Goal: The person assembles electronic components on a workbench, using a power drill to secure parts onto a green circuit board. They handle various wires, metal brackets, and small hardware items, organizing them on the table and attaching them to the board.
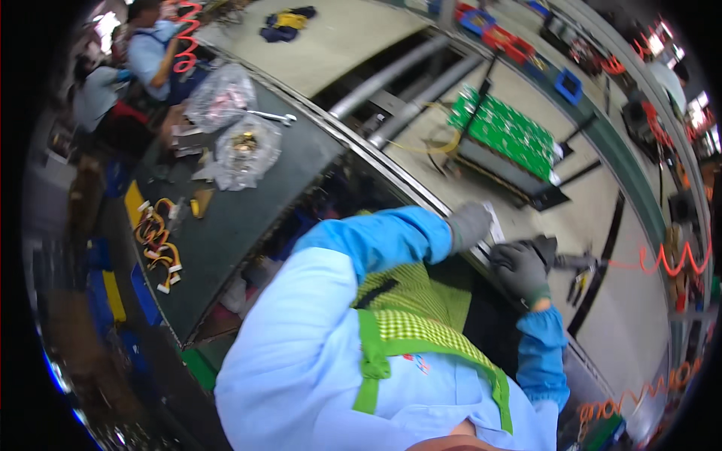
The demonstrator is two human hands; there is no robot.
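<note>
My left hand [470, 226], in a grey glove, is closed at the near edge of the pale work surface. A narrow white strip [493, 222] shows at its fingertips. Just to the right, my right hand [520, 269], also gloved in grey, is curled round a dark air tool [574, 261] whose body points right, toward a red coiled hose [669, 259]. My fingers hide part of its grip. Beyond both hands, a green circuit board [511, 131] sits tilted on a black metal frame [500, 167].
Yellow-handled pliers [577, 287] lie right of the tool. On the dark side table [263, 192] at left are plastic bags of parts [247, 152], a wrench [274, 117] and wired connectors [158, 244]. Metal rollers [391, 75] and coloured bins [508, 43] stand farther off. Other people work at far left.
</note>
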